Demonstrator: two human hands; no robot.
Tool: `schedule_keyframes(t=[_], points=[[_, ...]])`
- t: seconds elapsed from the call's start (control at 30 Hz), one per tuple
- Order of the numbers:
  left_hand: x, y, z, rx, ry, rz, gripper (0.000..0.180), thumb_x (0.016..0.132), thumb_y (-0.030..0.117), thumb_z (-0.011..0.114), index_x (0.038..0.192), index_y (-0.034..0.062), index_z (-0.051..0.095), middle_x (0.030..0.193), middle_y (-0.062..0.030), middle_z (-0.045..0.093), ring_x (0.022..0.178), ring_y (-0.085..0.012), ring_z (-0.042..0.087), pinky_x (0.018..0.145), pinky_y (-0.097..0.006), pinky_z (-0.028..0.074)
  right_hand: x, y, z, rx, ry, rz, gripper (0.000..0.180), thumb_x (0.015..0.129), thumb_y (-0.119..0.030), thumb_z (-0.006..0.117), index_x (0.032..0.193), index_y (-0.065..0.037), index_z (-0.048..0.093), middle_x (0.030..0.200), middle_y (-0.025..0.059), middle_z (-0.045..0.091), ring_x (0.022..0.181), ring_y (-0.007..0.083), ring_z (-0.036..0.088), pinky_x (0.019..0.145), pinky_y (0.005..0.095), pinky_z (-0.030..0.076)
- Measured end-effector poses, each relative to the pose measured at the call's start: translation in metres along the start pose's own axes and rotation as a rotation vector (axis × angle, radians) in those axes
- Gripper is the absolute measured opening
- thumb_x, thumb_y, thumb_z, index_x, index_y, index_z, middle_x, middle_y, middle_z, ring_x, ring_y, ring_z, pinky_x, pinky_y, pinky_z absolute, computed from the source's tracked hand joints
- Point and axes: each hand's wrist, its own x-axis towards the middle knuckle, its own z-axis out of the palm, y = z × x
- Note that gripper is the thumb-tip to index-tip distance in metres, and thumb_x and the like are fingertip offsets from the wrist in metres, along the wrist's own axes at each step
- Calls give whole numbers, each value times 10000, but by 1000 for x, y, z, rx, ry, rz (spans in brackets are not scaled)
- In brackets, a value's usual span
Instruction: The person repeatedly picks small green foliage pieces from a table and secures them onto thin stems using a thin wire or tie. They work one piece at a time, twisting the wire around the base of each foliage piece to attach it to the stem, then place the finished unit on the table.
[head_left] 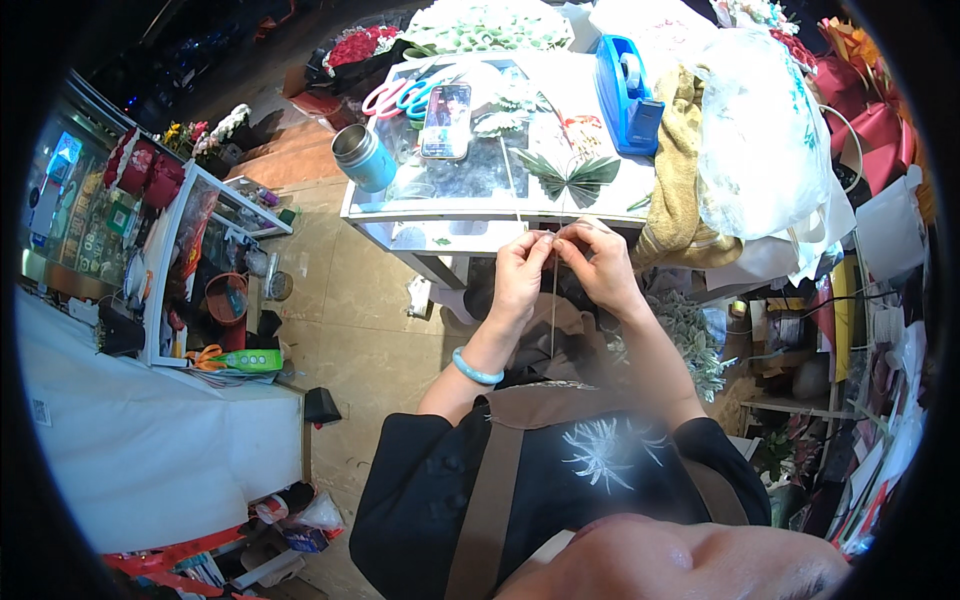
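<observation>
Both hands meet at the table's front edge, pinching a thin straight stem (554, 318). It hangs down below my fingers. My left hand (517, 272) has thumb and forefinger closed on it, and my right hand (602, 264) pinches it right beside them. Just above the fingertips, over the tabletop, is a pleated dark green paper piece (569, 180) spread like butterfly wings; it appears to be joined to the stem's upper end. The exact spot between the fingertips is too small to make out.
A blue tape dispenser (628, 95), brown cloth (672, 165) and plastic bag (765, 145) occupy the table's right. A phone (446, 120), pink-handled scissors (385, 98) and blue cup (365, 158) stand left. A glass-sided cabinet (190, 270) and crowded shelves (800, 408) flank me.
</observation>
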Motion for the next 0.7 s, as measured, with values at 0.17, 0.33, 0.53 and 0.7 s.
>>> schedule_keyframes(t=[0.17,0.33,0.53,0.7], points=[[3,2,2,283,-51,159,167,896,124,515,857,-20,591,707,-15,566,641,-87,483,587,-224,391,-3,5,4,81,93,79,84,789,-19,608,859,27,596,757,110,590,668,186,586,601,276,454],[-5,9,11,625,12,315,172,888,135,490,896,-12,578,757,-133,566,679,-271,557,629,-321,438,-2,11,2,160,89,117,90,787,-19,619,861,31,609,742,88,605,669,135,575,606,248,452],[-9,10,16,846,-24,491,183,872,92,493,1014,-5,554,803,-150,555,685,-290,560,614,-323,447,-5,15,3,181,127,119,83,789,-20,620,859,24,614,736,77,606,662,124,571,600,242,449],[-9,7,15,860,-34,512,167,844,42,534,999,-15,566,783,-142,558,665,-270,561,594,-307,446,-7,19,1,207,92,128,87,808,-28,621,875,27,610,763,52,592,688,95,553,625,219,444]])
